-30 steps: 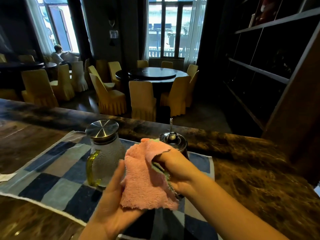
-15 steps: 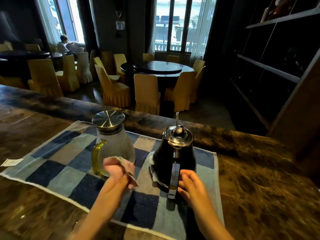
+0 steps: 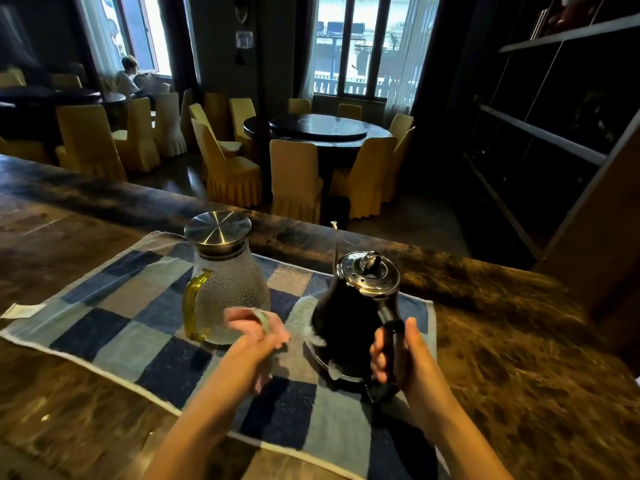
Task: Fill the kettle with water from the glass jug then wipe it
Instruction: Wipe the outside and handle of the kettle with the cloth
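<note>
Pink cloth (image 3: 254, 323) is bunched in the left hand (image 3: 258, 344); the right hand (image 3: 405, 358) grips the kettle (image 3: 356, 306) handle. Jug (image 3: 225, 282), at ten o'clock, stands capped. Wiping looks unfinished.

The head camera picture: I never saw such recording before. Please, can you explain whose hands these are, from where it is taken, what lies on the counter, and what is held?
No machine here: a person wears a camera on the head, looking down at their own two hands. On the counter lies a checked blue towel. On it stand a glass jug with a metal lid and a black kettle. The left hand holds a pink cloth; the right hand grips the kettle's handle.
</note>
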### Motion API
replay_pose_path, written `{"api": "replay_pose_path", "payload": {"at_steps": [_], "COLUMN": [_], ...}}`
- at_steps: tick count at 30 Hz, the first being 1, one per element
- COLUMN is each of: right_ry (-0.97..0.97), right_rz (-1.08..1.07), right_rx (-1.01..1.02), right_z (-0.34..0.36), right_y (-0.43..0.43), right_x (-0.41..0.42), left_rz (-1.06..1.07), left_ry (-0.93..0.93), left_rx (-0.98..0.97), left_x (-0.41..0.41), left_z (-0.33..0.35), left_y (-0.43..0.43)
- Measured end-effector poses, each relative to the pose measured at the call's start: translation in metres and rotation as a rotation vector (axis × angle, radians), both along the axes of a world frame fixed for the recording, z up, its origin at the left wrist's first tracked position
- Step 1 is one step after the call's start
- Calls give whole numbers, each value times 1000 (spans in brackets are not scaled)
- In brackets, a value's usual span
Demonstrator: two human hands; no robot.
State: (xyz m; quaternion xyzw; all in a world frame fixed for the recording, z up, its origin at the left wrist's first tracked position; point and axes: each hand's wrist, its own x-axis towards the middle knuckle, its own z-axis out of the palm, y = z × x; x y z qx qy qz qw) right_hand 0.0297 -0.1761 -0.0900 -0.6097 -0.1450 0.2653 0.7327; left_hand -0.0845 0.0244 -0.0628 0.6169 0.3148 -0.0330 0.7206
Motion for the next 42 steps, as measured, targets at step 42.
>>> {"api": "replay_pose_path", "payload": {"at_steps": [42], "right_ry": [-199], "right_rz": [-104], "right_rx": [-109], "right_z": [-1], "right_y": [-21], "right_x": [15], "left_rz": [207], "left_ry": [-423], "left_rx": [-121], "left_x": [37], "left_z": [-21], "left_y": [15]}}
